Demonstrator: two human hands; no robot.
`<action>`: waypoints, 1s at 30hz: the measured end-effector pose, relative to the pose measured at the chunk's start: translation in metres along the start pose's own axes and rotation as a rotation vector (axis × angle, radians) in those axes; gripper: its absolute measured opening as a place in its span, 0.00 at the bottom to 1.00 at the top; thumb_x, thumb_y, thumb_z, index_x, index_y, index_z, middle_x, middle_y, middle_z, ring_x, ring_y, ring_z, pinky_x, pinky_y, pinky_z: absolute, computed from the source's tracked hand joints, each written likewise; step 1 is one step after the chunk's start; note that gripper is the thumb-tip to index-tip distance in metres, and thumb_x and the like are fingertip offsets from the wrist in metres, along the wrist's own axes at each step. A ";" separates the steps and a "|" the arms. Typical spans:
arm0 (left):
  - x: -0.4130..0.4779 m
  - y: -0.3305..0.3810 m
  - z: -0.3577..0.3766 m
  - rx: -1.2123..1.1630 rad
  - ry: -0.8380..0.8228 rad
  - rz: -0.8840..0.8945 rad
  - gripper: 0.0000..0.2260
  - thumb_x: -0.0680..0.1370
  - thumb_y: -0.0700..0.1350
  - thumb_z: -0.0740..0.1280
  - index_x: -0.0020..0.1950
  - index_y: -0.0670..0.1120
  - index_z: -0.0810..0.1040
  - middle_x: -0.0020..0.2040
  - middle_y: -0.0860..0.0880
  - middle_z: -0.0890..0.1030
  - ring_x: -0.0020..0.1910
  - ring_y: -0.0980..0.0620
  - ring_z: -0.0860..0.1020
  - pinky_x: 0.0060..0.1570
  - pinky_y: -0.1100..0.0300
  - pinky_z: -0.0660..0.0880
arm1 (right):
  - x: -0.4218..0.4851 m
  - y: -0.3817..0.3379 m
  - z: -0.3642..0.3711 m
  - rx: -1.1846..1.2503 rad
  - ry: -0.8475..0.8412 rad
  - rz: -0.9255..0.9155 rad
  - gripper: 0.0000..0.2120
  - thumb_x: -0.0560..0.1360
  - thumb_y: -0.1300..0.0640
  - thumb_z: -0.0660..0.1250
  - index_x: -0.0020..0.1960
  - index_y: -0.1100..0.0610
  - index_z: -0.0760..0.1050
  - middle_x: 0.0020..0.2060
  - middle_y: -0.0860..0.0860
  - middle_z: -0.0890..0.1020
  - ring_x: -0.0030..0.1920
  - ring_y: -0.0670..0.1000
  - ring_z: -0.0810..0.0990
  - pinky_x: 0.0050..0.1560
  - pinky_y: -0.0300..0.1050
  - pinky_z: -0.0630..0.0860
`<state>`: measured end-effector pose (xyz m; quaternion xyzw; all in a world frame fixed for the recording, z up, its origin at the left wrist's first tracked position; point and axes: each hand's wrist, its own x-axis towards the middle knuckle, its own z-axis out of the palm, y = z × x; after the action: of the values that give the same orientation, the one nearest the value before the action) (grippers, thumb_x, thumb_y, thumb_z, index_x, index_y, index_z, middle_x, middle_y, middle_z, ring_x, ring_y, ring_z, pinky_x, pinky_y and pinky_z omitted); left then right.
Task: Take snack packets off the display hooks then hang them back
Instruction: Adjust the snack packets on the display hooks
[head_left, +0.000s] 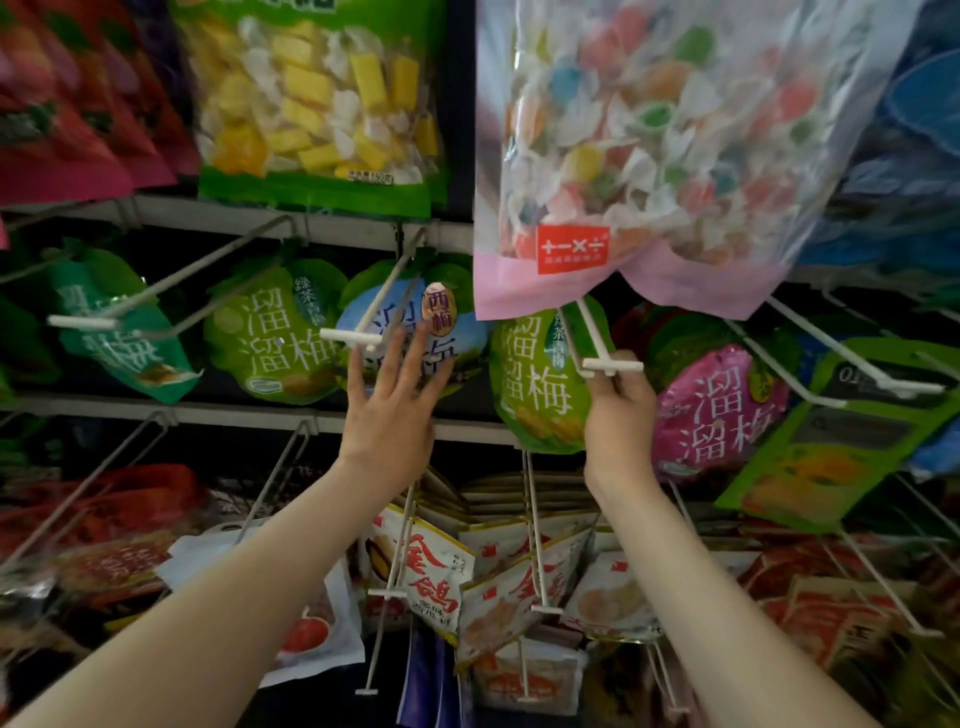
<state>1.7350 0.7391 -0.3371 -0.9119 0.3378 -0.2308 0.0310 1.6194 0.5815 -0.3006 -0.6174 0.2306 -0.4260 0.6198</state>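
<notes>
The large clear plastic bag of mixed-colour wrapped sweets with a pink base (675, 156) is hanging uppermost. Directly below its base, the round lime-green foil plum packet (535, 384) is hanging tilted. The right hand (618, 415) is pinching that packet's top edge with curled fingers, right at the white T-tipped wire hook (612, 366) jutting out under the bag. Below-left of the bag, the left hand (395, 389) is spreading straight fingers, gripping nothing, near a blue-and-green round packet (467, 332). The step appears to be working the packet's top over the hook tip; keeping it level with the wire should help. The bag's base is crowding from above, so free room is lying below it, toward the person.
</notes>
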 end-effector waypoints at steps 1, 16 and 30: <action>-0.004 0.000 -0.004 -0.080 0.006 0.001 0.34 0.76 0.52 0.64 0.77 0.55 0.50 0.76 0.44 0.36 0.74 0.43 0.34 0.69 0.37 0.37 | -0.006 -0.005 -0.006 0.013 -0.010 0.001 0.07 0.79 0.61 0.60 0.43 0.53 0.72 0.38 0.47 0.73 0.38 0.43 0.71 0.42 0.39 0.66; -0.102 0.046 -0.143 -1.934 -0.343 -0.280 0.17 0.73 0.37 0.68 0.57 0.56 0.76 0.49 0.55 0.84 0.50 0.55 0.82 0.46 0.63 0.78 | -0.089 -0.087 -0.093 0.260 -0.352 0.225 0.08 0.75 0.62 0.61 0.41 0.56 0.77 0.37 0.50 0.83 0.37 0.49 0.82 0.35 0.42 0.80; -0.154 -0.037 -0.134 -1.678 -0.451 -0.463 0.15 0.72 0.33 0.70 0.54 0.49 0.79 0.47 0.48 0.84 0.46 0.49 0.82 0.42 0.61 0.79 | -0.121 -0.086 -0.010 -0.391 -0.767 0.018 0.08 0.74 0.58 0.68 0.41 0.45 0.79 0.39 0.44 0.83 0.44 0.44 0.80 0.48 0.41 0.76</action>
<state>1.5955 0.8783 -0.2714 -0.7036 0.1889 0.2759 -0.6270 1.5255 0.6851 -0.2480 -0.8348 0.0654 -0.1086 0.5357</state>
